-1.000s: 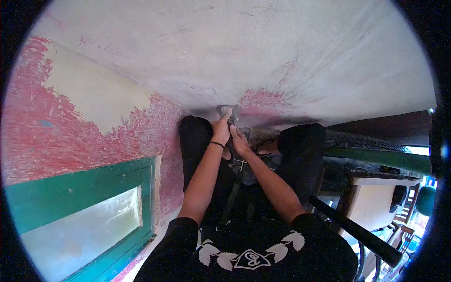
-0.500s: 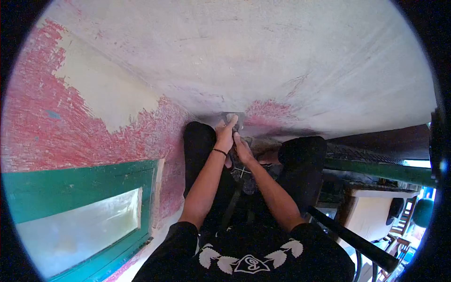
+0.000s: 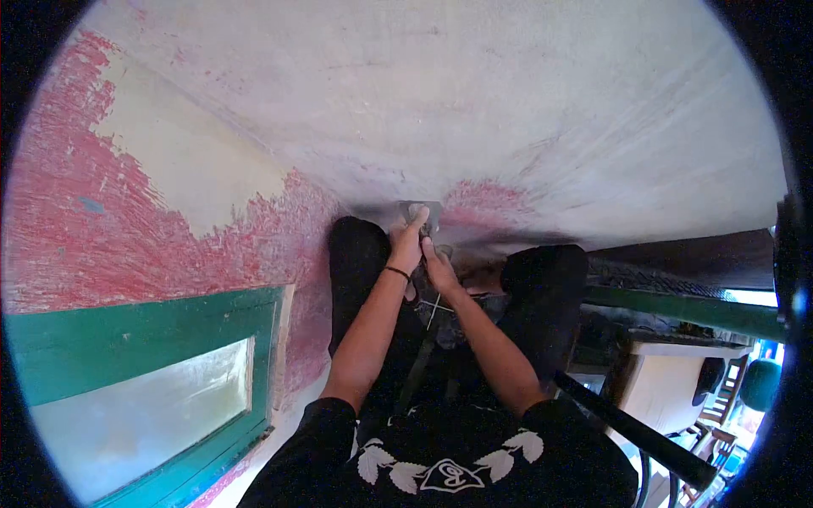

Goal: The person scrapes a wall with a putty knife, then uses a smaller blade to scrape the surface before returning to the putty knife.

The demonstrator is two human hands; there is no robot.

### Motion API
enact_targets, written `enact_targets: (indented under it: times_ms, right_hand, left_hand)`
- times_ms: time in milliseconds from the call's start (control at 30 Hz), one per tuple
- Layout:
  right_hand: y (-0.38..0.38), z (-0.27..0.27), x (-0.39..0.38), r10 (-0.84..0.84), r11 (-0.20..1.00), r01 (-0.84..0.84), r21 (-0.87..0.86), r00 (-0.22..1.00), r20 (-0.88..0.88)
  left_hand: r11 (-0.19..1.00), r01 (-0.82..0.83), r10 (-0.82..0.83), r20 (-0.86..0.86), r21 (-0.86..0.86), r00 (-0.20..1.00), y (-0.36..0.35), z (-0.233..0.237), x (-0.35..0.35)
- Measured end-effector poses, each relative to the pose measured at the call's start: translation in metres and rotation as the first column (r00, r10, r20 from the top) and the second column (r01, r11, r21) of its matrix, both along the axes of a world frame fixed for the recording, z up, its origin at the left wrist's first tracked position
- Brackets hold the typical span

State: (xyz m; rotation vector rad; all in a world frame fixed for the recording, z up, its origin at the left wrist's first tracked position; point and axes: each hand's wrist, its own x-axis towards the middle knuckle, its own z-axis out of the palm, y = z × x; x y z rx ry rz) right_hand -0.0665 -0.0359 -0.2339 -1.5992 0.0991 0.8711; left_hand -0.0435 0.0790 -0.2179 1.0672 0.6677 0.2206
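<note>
A scraper with a wide, dark flat blade [image 3: 434, 210] rests against the lower part of the wall, at the left end of a patch of red paint [image 3: 487, 199]. My left hand [image 3: 408, 235], below a dark wristband, is closed on the scraper, with the thumb pressed up along the blade. Just below and to the right, my right hand [image 3: 439, 268] wraps the handle end. Most of the handle is hidden by my fingers. The wall [image 3: 508, 85] around the blade is pale and scuffed, with pinkish traces.
Both bent knees in black trousers flank my hands close to the wall. At left, rough red paint [image 3: 169, 254] borders a cream patch, above a green window frame [image 3: 152, 326]. A black tube [image 3: 639, 432] sticks out at lower right, with chairs [image 3: 720, 423] beyond.
Hardly anything differs. Both hands keep their grip on the scraper, and the blade stays at nearly the same spot on the wall.
</note>
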Motion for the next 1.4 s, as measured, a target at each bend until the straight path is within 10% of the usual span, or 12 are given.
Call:
enact_targets:
  times_ms: [167,1400]
  right_hand:
    - [-0.004,-0.033,0.004,0.019,1.0,-0.019,0.021,1.0,-0.001]
    - [0.006,-0.054,-0.003,-0.03,0.999,0.031,0.03,0.998,-0.05]
  left_hand:
    - [1.0,-0.007,0.006,0.056,0.008,0.998,0.004,-0.052,0.001]
    - [1.0,-0.017,0.017,0.001,0.018,1.0,0.003,-0.038,-0.002]
